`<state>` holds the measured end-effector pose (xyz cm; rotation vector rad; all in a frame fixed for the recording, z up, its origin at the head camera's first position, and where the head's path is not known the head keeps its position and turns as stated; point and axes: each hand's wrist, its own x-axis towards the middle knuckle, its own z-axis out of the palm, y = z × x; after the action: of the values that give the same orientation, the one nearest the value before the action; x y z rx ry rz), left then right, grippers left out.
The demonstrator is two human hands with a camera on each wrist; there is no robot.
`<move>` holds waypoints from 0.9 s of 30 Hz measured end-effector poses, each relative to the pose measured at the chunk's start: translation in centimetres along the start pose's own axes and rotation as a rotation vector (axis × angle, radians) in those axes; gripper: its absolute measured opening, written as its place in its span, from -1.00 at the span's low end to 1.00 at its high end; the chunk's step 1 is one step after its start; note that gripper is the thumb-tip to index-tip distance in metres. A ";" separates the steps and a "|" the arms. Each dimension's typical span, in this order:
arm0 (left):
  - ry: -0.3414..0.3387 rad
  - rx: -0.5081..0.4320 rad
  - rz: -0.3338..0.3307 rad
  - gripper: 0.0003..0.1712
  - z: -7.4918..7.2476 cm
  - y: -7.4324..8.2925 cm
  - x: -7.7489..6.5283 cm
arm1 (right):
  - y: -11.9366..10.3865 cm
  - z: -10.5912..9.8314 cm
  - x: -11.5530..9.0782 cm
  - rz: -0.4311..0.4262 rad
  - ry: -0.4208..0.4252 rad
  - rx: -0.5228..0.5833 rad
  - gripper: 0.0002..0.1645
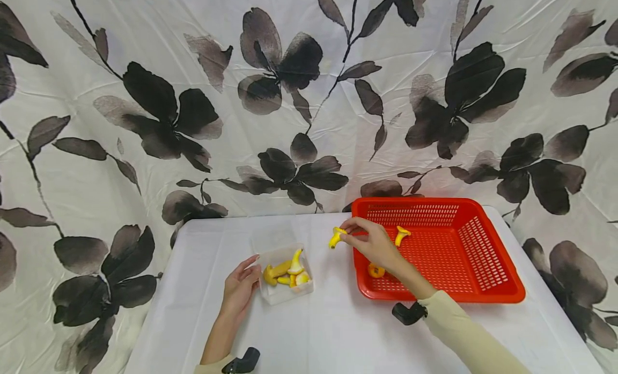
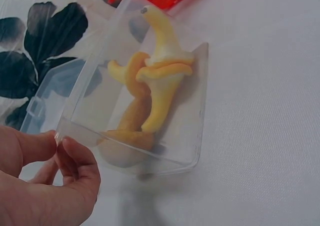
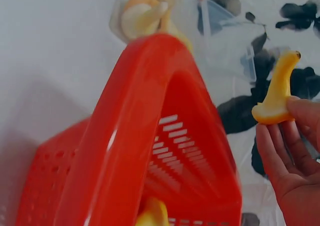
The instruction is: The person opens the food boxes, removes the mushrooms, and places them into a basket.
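A yellow trumpet-shaped mushroom point(image 1: 336, 237) is pinched between the thumb and fingers of my right hand point(image 1: 374, 247), held up by the red basket's left rim. The right wrist view shows this mushroom point(image 3: 278, 88) with its stem pointing up. My left hand point(image 1: 238, 288) pinches a corner of the clear plastic box point(image 2: 195, 111) between thumb and fingertips. Several yellow mushrooms point(image 2: 162, 93) lie in that box. Inside the red plastic basket point(image 1: 507, 288) are a mushroom point(image 1: 402, 235) near the back and an orange-yellow one point(image 1: 376, 270) at the left, partly behind my right forearm.
Behind the box its clear lid point(image 1: 272, 235) lies folded back on the white-covered table point(image 1: 333, 331). A floral cloth point(image 1: 289, 132) hangs along the table's far side. The basket's raised rim stands right of the box.
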<state>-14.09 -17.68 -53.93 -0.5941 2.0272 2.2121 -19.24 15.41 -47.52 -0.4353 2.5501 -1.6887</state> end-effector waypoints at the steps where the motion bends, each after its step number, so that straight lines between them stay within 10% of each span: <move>1: 0.000 -0.004 0.002 -0.49 0.0 0.0 0.0 | 0.1 -0.4 -0.2 0.005 0.005 0.001 -0.69; 27: -0.004 -0.002 0.045 -0.51 -0.1 -0.5 -0.1 | 6.4 -7.9 -5.8 0.067 0.166 -0.153 -0.68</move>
<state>-13.80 -17.73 -54.40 -0.5491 2.0567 2.2383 -16.55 26.30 -50.84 -0.2225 2.7891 -1.5758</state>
